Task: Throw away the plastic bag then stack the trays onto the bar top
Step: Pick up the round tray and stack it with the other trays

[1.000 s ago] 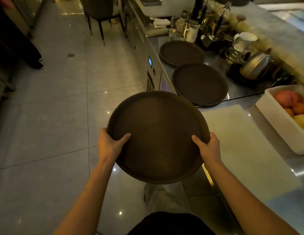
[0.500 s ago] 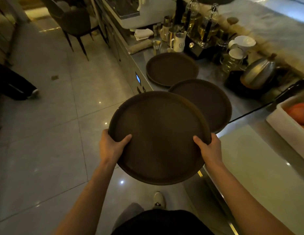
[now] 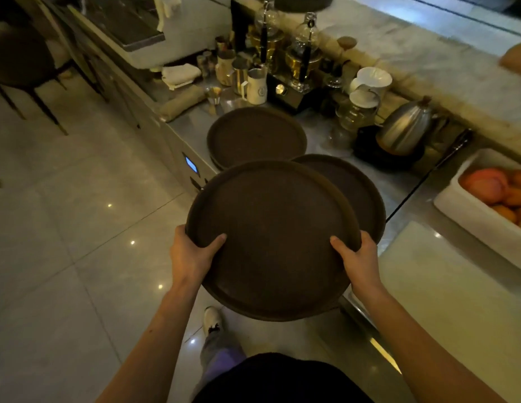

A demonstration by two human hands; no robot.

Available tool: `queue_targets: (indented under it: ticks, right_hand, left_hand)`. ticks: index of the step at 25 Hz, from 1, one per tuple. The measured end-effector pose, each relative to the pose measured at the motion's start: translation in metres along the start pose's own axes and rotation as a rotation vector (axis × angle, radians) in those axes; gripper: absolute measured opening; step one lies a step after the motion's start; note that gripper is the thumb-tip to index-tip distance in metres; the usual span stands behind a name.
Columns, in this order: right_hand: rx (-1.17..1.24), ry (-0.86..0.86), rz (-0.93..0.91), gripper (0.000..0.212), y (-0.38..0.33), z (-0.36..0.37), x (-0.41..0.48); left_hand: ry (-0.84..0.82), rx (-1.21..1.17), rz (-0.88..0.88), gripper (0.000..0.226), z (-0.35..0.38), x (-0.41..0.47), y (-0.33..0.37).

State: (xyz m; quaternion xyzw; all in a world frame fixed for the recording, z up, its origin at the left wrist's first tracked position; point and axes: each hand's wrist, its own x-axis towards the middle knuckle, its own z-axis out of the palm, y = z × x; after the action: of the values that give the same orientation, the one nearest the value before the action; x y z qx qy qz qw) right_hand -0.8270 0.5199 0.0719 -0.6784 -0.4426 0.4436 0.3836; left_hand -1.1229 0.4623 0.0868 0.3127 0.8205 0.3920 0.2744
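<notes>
No plastic bag in view – likely binned; one tray (image 3: 270, 237) gripped by left hand (image 3: 189, 257) & right hand (image 3: 359, 257) at centre frame, thumbs over rim, two trays (image 3: 254, 136) (image 3: 359, 184) on counter (image 3: 398, 190) upper-centre, none on bar top (image 3: 428, 56) yet.

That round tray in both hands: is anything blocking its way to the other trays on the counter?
Nothing visible does. The held tray, gripped by the left hand and right hand, already overlaps the nearer counter tray; the farther tray is bare too.
</notes>
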Motion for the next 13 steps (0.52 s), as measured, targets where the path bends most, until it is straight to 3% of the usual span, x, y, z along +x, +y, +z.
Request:
queue_targets:
  ticks: [7,13]
  right_hand:
    - [0.009,0.240,0.068,0.048,-0.023,0.055,0.004]
    - [0.002,0.434,0.129,0.053,-0.012,0.058,0.006]
  left_hand:
    - [-0.234,0.033,0.127,0.079,0.000,0.109,0.035]
    - [-0.361,0.134,0.252,0.078,0.041,0.155,0.049]
